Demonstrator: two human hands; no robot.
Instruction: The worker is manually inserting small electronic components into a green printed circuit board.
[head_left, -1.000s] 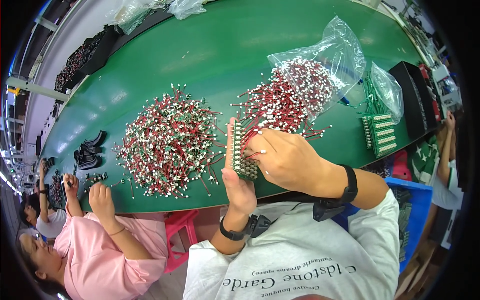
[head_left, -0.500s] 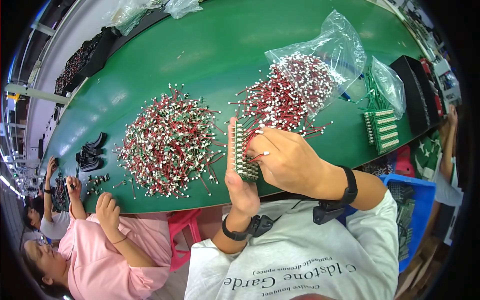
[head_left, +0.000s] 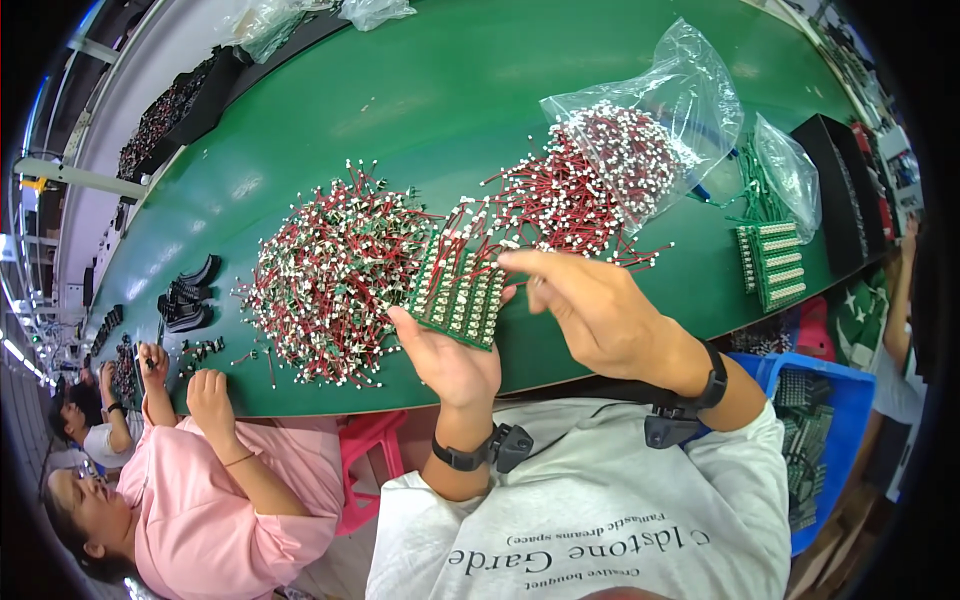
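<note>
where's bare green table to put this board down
Bare patches: the wide green table beyond both wire piles, and the near edge between the right hand and the stacked green boards. Crowded: the left wire pile, the bag of wires, the black parts at left.

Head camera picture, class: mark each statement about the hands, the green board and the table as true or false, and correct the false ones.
1. The left hand holds a green circuit board panel. True.
2. The right hand rests flat on the table. False: it is raised beside the panel, fingers pinched.
3. A clear plastic bag holds red-wired parts. True.
4. The table is covered in blue. False: its surface is green.
5. A loose pile of red-wired parts lies left of the held panel. True.
6. The person beside them wears a black top. False: the top is pink.
</note>
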